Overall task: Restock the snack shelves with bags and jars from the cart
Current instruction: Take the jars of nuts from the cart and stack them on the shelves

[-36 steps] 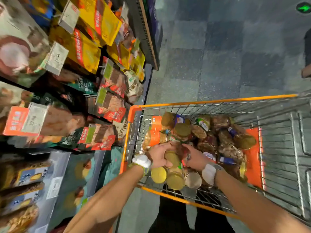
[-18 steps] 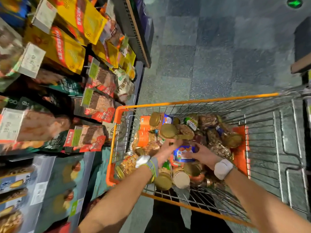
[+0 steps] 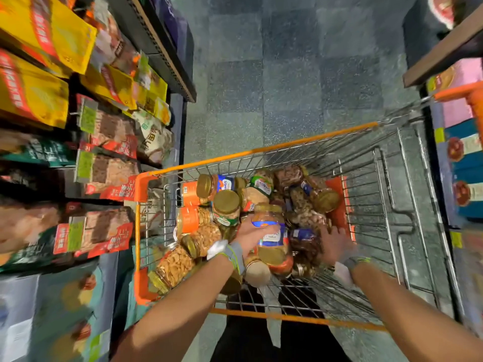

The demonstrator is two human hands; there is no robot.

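Orange-rimmed wire cart holds a heap of gold-lidded nut jars. My left hand grips the blue-labelled jar there, and my blurred right hand rests spread-fingered on dark jars beside it. Snack bags crowd the shelves left of the cart.

Jars are heaped across the left and middle of the cart, barely a gap between lids. The left hand round a blue-labelled jar fills the centre. Bare wire along the right side and near edge, so there's room there. Left shelves are packed with bags; there's open floor beyond the far rim.
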